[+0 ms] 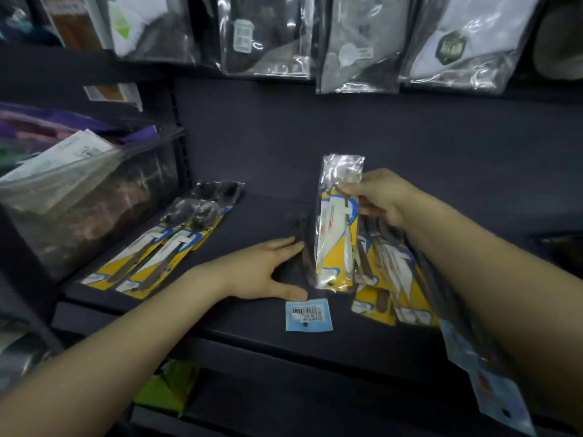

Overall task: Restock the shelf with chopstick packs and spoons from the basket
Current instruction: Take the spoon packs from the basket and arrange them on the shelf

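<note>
Pinched between thumb and fingers, the right hand (383, 197) holds a clear-wrapped spoon pack (337, 222) upright by its upper edge, its lower end just above the dark shelf (252, 313). Far to the left of that grip, a clear bin (88, 197) stands on the shelf holding bagged goods — their print too blurred to read. Nearer, two yellow-and-blue spoon packs (164, 244) lie flat side by side, spoon bowls toward the back. The left hand (268, 269) rests flat on the shelf with straight fingers, its fingertips touching a dark, hard-to-see chopstick pack (301, 247) that lies just left of the held pack. Below the grip, a pale blue header card (308, 315) bears a barcode; no lettering is legible. Under and right of the gripping hand, more yellow packs (394, 279) lie heaped together. Another blue-carded pack (492, 383) hangs off the shelf front beneath the right forearm. Above, clear hanging bags (356, 48) carry small labels — unreadable.
</note>
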Motion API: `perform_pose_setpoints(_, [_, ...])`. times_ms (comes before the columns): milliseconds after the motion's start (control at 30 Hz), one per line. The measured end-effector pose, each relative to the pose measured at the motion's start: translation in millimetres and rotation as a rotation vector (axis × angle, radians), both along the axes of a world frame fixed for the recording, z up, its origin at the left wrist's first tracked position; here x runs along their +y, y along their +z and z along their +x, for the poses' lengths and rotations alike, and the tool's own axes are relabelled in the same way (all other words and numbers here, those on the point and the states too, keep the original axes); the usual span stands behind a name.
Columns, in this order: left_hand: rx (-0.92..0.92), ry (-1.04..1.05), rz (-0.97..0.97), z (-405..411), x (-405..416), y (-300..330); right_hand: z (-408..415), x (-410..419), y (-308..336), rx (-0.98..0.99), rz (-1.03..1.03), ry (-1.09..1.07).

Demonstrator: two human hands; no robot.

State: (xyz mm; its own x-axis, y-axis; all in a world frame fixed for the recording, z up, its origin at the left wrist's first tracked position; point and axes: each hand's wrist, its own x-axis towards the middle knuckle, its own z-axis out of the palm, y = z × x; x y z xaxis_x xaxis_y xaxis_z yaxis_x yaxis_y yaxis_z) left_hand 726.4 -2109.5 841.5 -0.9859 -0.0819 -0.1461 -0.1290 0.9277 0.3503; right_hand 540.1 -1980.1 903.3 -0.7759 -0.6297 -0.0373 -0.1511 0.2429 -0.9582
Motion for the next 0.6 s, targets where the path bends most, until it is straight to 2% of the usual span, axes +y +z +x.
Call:
perform_pose_setpoints(167, [-0.011,-0.044,0.004,-35.9,16.3,-1.7,-17.7,37.8,20.2,-0.106,-0.189,-0.008])
perform_pose_setpoints(233, [0.074,-0.043,0.077,-46.6,23.1,3.6,-22.4,45.4,23.4,-0.150,-0.243,-0.045])
perform_pose_setpoints(267, [0.185,0.010,0.197,-51.0,26.2,8.8,-24.2,46.6,23.8,-0.161,-0.256,-0.067])
perform_pose_setpoints(333, [0.392,0.203,0.615,-52.5,35.0,24.1,-24.2,44.8,21.5,-0.180,-0.270,-0.091])
perform_pose_setpoints(400, [0.423,0.314,1.057,-50.0,44.4,37.2,-19.7,35.8,15.8,-0.206,-0.290,-0.102])
perform_pose_setpoints(433, [0.404,0.313,1.144,-49.1,47.4,40.5,-15.8,29.7,12.2,-0.230,-0.311,-0.101])
perform_pose_setpoints(533, [0.404,0.282,1.103,-37.4,51.9,36.0,-0.2,10.9,2.2,-0.293,-0.350,-0.043])
perform_pose_setpoints(600, [0.429,0.356,1.097,-28.6,43.4,30.0,8.0,-0.5,-4.6,-0.316,-0.325,0.013])
